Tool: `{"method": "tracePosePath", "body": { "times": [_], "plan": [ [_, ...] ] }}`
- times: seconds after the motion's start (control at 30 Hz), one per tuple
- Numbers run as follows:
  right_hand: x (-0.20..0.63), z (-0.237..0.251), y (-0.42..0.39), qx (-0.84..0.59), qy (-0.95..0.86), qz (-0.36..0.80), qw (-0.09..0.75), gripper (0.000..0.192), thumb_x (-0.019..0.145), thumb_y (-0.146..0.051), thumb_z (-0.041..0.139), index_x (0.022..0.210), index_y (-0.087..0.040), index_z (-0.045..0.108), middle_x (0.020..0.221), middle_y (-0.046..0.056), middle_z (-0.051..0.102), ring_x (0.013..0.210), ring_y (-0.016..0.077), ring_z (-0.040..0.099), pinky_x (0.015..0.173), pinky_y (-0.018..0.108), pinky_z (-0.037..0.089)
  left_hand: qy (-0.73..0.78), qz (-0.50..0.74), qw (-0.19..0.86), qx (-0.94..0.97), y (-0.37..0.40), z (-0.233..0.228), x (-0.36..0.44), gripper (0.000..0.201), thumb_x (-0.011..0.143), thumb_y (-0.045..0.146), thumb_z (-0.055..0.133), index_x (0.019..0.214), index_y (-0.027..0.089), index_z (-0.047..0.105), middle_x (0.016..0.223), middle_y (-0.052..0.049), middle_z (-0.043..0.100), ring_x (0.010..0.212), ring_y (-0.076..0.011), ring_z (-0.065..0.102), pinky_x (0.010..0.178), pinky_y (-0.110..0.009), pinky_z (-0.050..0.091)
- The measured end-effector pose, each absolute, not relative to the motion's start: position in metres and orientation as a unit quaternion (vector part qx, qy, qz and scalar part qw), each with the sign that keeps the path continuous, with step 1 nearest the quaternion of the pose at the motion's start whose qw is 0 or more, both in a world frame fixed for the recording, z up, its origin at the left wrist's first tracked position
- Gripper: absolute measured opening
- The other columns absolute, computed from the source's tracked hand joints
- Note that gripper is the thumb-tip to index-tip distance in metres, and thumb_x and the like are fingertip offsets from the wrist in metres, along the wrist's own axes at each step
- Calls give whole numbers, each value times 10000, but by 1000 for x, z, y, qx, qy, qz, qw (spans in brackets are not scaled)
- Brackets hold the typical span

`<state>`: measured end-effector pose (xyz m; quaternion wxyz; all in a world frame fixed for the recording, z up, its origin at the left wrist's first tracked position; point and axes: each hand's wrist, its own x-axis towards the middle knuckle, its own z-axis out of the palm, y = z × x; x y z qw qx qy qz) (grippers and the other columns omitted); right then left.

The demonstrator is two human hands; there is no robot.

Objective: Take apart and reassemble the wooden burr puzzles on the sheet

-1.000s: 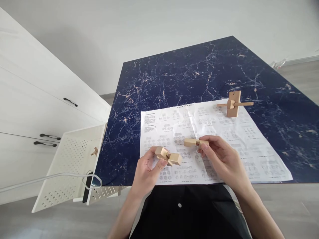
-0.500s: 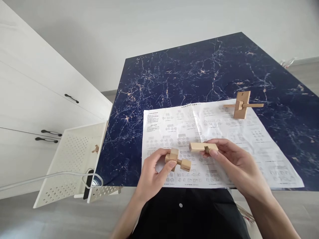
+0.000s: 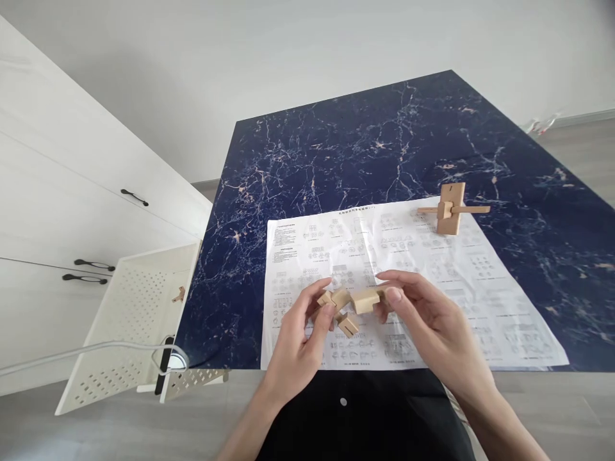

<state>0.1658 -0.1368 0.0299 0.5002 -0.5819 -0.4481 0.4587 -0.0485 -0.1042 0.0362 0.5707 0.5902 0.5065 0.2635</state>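
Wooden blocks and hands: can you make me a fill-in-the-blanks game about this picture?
1. The left hand holds crossed wooden pieces; the right hand holds a wooden ____.
2. Both hands hover over a printed ____ of diagrams.
3. A finished wooden puzzle sits on the sheet's far ____ corner.
4. The table is dark ____ marble.

Missing words: block; sheet; right; blue

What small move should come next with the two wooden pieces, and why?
Probably slide the bar in the right hand further into the crossed pieces held by the left hand: its end already meets them above the sheet, but looks unseated.
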Motion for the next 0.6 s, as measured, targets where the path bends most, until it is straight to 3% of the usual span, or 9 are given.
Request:
{"method": "tracePosePath", "body": {
  "times": [0.13,0.23,0.47,0.6],
  "plan": [
    [174,27,-139,-556,-446,510,481,319,1041,-474,661,1304,-302,720,1199,76,786,1082,277,760,905,397,662,503,290,568,583,-103,35,-43,414,1100,509,536,1453,296,569,1100,-45,680,924,-183,657,888,-327,584],
    [178,26,-141,-542,-463,525,464,339,1050,-461,654,1358,-329,701,1342,61,746,1263,298,702,985,413,643,504,306,572,570,-102,40,-39,386,1105,499,531,1419,280,588,1095,-41,695,917,-176,651,858,-314,578],
    [182,29,-137,-536,-566,504,373,284,1091,-443,575,1297,-327,732,1266,58,771,1093,283,752,902,414,641,502,297,582,566,-100,51,-33,365,1100,498,541,1358,261,642,1086,-42,706,896,-171,649,836,-306,588],
    [186,27,-136,-529,-623,451,359,290,1111,-370,529,1303,-342,745,1291,58,766,1133,297,753,924,438,641,497,292,586,570,-100,54,-26,359,1090,503,555,1352,279,656,1139,-48,716,943,-188,682,829,-305,607]
  ]
}}
